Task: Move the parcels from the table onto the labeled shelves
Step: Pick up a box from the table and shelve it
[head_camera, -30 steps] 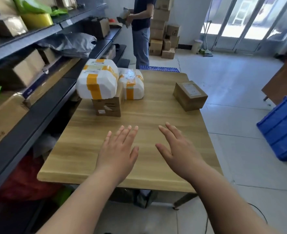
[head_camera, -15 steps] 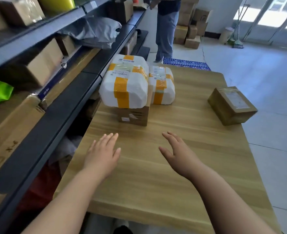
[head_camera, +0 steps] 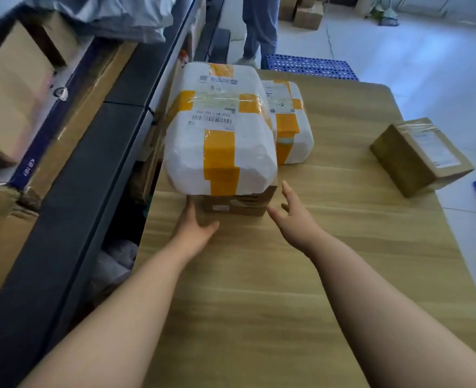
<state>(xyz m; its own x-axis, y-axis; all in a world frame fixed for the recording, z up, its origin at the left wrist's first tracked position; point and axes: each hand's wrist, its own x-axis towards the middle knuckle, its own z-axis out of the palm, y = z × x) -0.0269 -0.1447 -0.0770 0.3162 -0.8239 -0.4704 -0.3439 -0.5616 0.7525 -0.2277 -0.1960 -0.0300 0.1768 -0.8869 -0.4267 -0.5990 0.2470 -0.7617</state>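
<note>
Light wood-grain tabletop [head_camera: 259,289] stands alongside a dark metal shelf unit [head_camera: 85,169] on the left. A large white plastic-wrapped parcel with orange tape bands [head_camera: 220,141] rests on a small brown cardboard box [head_camera: 239,204] at the tabletop's left side. A smaller white parcel with orange tape [head_camera: 291,127] sits just behind and right of it, touching it. A brown cardboard box with a white label [head_camera: 419,156] lies well apart at the right edge.

Hands: the left hand [head_camera: 195,228] has extended fingers against the small box's near-left corner, fingertips partly hidden. The right hand [head_camera: 293,217] is spread, just beside the box's near-right corner; contact cannot be confirmed. Neither holds anything.
</note>
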